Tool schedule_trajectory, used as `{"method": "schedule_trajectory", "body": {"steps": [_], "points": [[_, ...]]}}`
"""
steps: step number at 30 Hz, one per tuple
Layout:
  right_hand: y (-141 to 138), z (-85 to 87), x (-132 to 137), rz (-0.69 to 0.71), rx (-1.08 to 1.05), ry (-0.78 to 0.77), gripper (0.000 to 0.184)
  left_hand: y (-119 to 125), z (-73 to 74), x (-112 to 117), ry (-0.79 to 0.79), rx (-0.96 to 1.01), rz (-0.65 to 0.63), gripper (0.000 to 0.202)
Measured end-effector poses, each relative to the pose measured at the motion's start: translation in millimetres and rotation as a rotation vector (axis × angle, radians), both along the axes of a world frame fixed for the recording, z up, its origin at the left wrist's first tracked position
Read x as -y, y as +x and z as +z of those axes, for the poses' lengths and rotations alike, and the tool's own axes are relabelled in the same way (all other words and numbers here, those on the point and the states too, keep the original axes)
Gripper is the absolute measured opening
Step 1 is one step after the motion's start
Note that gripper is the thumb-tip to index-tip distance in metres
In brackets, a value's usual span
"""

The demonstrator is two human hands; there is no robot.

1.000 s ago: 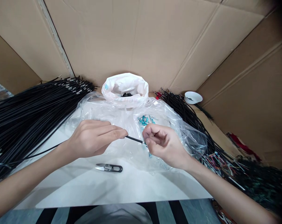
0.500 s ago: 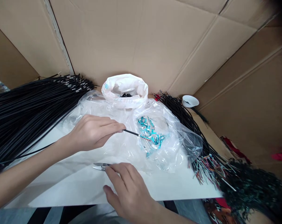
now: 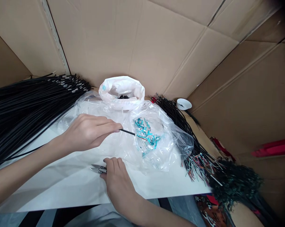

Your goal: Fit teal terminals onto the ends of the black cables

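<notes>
My left hand (image 3: 89, 132) pinches a thin black cable (image 3: 127, 132) near its end, and the cable's tip points right toward a heap of small teal connectors (image 3: 145, 134) inside a clear plastic bag (image 3: 175, 138). The rest of that cable trails left across the white table (image 3: 73, 189). Lower down, my right hand (image 3: 117, 181) lies over a pair of small thread snips (image 3: 97, 168), fingers curled onto their handle; only the blade tips show.
A thick bundle of black cables (image 3: 21, 107) fills the left side. A white bag (image 3: 121, 91) with black bits stands at the back. More cables (image 3: 177, 119), a small white bowl (image 3: 183, 103) and tangled wire ends (image 3: 203, 165) lie right. Cardboard walls surround.
My right hand left the cable tip, dropped to the table's front and closed over the snips. My left hand kept hold of the cable.
</notes>
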State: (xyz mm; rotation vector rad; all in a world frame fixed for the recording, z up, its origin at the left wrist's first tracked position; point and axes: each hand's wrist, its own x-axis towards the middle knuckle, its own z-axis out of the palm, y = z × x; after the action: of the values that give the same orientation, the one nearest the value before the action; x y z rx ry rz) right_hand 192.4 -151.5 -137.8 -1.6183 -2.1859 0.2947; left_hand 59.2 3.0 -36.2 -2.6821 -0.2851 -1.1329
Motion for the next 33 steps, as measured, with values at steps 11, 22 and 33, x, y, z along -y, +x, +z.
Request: {"method": "schedule_trajectory", "body": {"steps": [11, 22, 33], "points": [[10, -5.3, 7, -0.114, 0.043, 0.041, 0.021, 1, 11.5, 4, 0.021, -0.036, -0.005, 0.017], [40, 31.4, 25, -0.135, -0.615, -0.235, 0.006, 3, 5.0, 8, -0.102, -0.157, 0.020, 0.020], [66, 52.5, -1, -0.602, -1.461, 0.228, 0.042, 27, -1.4, 49, -0.413, -0.032, -0.056, 0.020]]}}
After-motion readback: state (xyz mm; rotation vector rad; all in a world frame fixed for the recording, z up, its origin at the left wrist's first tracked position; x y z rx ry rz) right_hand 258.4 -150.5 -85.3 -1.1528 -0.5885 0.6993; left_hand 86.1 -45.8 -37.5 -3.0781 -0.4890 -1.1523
